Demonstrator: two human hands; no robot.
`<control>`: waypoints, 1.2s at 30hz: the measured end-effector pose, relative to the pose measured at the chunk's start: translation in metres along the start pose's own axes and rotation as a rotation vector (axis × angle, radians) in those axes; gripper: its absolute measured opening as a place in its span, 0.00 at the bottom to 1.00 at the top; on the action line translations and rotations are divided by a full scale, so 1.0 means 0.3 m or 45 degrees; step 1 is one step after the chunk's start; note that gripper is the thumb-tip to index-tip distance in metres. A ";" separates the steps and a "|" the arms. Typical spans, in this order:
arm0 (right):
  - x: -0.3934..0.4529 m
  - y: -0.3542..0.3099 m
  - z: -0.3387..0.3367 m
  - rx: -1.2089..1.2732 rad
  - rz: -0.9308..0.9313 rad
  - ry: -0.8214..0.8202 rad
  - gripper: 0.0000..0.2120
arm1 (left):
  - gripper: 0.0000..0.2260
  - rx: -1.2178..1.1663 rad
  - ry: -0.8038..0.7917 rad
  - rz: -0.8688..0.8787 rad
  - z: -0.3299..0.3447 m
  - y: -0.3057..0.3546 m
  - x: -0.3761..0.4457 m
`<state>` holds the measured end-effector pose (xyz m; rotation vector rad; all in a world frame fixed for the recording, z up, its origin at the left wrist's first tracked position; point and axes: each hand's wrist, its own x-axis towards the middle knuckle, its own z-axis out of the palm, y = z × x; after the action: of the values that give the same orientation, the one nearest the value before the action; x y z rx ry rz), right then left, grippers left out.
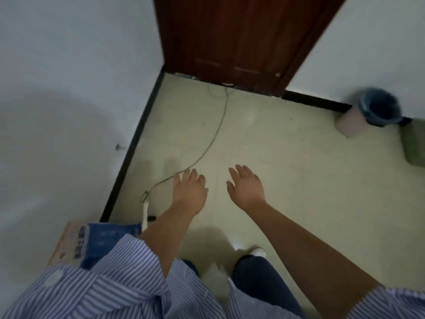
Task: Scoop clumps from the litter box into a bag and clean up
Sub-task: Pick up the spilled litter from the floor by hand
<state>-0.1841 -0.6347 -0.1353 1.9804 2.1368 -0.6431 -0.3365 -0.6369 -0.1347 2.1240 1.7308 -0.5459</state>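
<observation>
1. Nearest to me I see my striped shirt (110,284), my dark trousers (264,279) and one white shoe (258,251) on the pale floor (287,180). At my left side stands a cardboard box (66,245) with blue print, close to the wall.
2. My left hand (189,192) is stretched out in front of me, fingers straight and loose, and it holds nothing. My right hand (246,188) is just beside it, also spread and holding nothing.
3. A thin cable (217,132) runs over the floor from under the door toward a white plug strip (145,209) near the skirting board. My left hand is above its end, but I cannot tell if it touches it.
4. Farther away, at the right wall, a small bin (368,111) with a blue bag inside stands on the floor. Beside it, at the picture's edge, is a green thing (415,146) that I cannot identify.
5. At the far end is the dark brown door (241,42).
6. The litter box, the scoop and any clumps are not in view. So I judge the scooping is either not begun or already finished; these pictures do not decide it. With both hands free, nothing is being carried now.
</observation>
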 end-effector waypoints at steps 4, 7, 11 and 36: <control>-0.128 0.480 -0.126 0.129 0.314 0.112 0.24 | 0.22 0.177 0.084 0.271 -0.151 0.540 0.145; -0.234 0.834 -0.221 0.191 0.526 0.229 0.24 | 0.22 0.239 0.163 0.480 -0.252 0.932 0.219; -0.363 1.255 -0.314 0.288 0.827 0.365 0.24 | 0.22 0.288 0.205 0.716 -0.357 1.366 0.298; -0.030 3.054 -0.737 0.588 1.517 0.265 0.25 | 0.23 0.618 0.111 1.268 -0.762 3.181 1.382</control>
<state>0.7515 -0.5226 -0.1190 3.0794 0.5236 -0.6951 0.6917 -0.3591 -0.1206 2.9787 0.3901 -0.5861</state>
